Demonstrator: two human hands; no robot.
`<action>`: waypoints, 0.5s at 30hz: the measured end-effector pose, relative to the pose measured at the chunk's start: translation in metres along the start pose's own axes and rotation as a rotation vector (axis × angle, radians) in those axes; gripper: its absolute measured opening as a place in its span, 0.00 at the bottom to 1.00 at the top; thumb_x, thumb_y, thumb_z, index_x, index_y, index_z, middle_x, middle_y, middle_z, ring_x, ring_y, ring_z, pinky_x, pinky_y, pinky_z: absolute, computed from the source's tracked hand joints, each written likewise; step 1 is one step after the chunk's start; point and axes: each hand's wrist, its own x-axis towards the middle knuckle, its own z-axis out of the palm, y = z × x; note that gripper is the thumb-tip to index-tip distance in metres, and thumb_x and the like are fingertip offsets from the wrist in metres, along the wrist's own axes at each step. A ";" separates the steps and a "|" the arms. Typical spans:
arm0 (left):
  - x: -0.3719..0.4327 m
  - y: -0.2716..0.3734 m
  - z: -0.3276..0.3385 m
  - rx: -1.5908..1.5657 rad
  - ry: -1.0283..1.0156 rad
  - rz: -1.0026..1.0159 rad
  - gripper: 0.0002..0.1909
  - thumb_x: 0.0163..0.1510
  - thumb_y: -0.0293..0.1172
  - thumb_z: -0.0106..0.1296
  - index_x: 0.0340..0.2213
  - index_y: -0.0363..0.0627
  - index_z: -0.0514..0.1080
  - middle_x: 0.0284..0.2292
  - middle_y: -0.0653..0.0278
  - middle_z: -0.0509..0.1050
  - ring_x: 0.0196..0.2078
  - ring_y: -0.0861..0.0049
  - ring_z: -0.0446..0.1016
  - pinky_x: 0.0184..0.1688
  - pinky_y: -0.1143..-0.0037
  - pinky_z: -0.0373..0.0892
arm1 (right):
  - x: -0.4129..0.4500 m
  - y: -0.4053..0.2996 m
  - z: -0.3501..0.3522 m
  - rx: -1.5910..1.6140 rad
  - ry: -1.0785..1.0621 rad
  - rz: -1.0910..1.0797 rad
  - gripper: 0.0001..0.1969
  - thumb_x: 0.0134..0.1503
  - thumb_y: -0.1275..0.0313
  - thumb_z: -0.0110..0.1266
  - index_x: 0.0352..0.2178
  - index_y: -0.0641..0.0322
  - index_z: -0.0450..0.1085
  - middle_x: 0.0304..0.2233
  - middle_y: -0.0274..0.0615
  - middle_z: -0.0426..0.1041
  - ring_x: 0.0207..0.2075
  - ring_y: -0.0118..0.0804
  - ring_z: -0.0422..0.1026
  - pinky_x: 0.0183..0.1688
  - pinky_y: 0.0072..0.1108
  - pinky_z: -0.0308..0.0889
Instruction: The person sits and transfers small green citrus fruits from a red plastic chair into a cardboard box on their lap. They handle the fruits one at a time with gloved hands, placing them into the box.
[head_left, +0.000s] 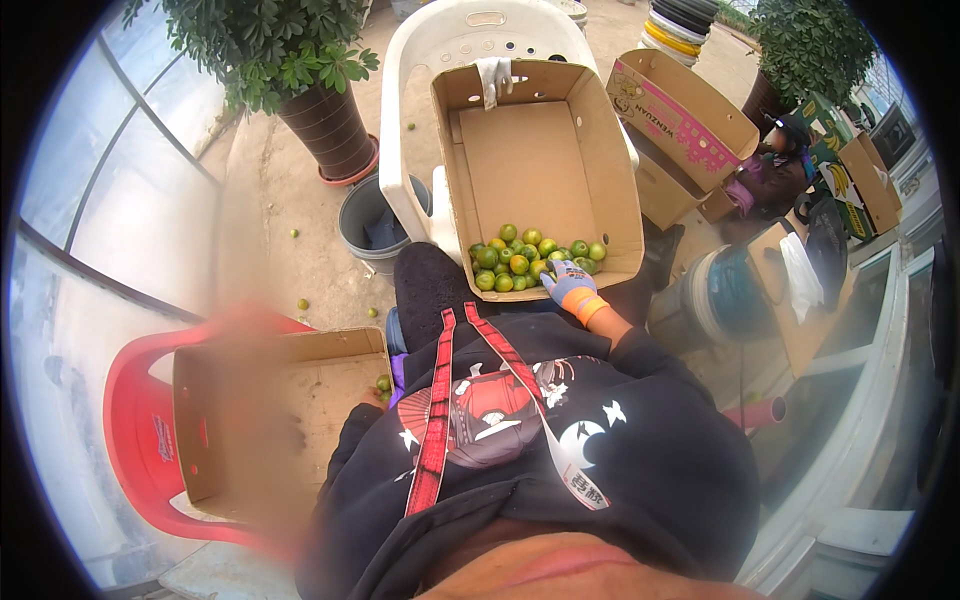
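Round green fruits (518, 264), some tinged orange, are heaped at the near end of a cardboard box (525, 161). The box is propped on a white plastic armchair (401, 97) before me, its near end by my legs. My right hand (571, 283), in a grey-and-orange glove, touches the heap at its right side; its fingertips are partly hidden among the fruits. Down at my left side, my left hand (372, 397) is mostly hidden by my sleeve. It is beside a few green fruits (384, 384) at the edge of a second cardboard box (337, 367).
A red plastic chair (139, 420) holds the second box. A grey bucket (375, 240) and potted plant (322, 127) stand at left. Loose fruits (303, 304) dot the floor. To the right are a pink-printed carton (675, 124), a blue bucket (727, 289) and another person (776, 176).
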 end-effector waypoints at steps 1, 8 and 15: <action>-0.005 0.005 0.000 -0.011 0.007 -0.031 0.26 0.43 0.41 0.62 0.38 0.39 0.63 0.30 0.50 0.73 0.34 0.64 0.73 0.38 0.70 0.69 | 0.000 0.001 0.001 0.001 0.007 -0.002 0.29 0.57 0.51 0.41 0.55 0.56 0.60 0.55 0.49 0.62 0.56 0.43 0.62 0.56 0.31 0.59; -0.071 0.133 -0.128 -0.882 -0.053 -0.127 0.14 0.51 0.36 0.54 0.36 0.48 0.62 0.26 0.67 0.71 0.20 0.86 0.67 0.22 0.82 0.67 | 0.000 -0.012 -0.004 0.289 0.271 -0.194 0.26 0.52 0.56 0.54 0.50 0.57 0.64 0.47 0.52 0.67 0.48 0.51 0.67 0.51 0.33 0.62; -0.114 0.322 -0.155 -1.118 -0.306 0.335 0.18 0.53 0.28 0.53 0.44 0.47 0.59 0.33 0.66 0.71 0.27 0.84 0.71 0.33 0.80 0.71 | -0.029 -0.136 -0.076 0.290 0.117 -0.866 0.36 0.51 0.53 0.54 0.57 0.58 0.53 0.52 0.55 0.61 0.51 0.54 0.64 0.53 0.34 0.61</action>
